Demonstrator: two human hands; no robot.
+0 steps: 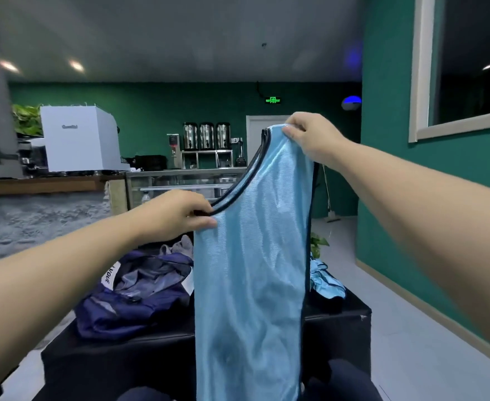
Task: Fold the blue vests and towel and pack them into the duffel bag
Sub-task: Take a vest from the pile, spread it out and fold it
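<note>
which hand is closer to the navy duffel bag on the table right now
Left. The left hand grips the blue vest just above the duffel bag; the right hand holds the vest's shoulder higher up and farther right.

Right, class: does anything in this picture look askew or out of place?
The held blue vest hangs lopsided: the right hand grips one strap high, the left hand pinches the neckline lower. A second blue vest lies crumpled on the black table, unfolded.
</note>
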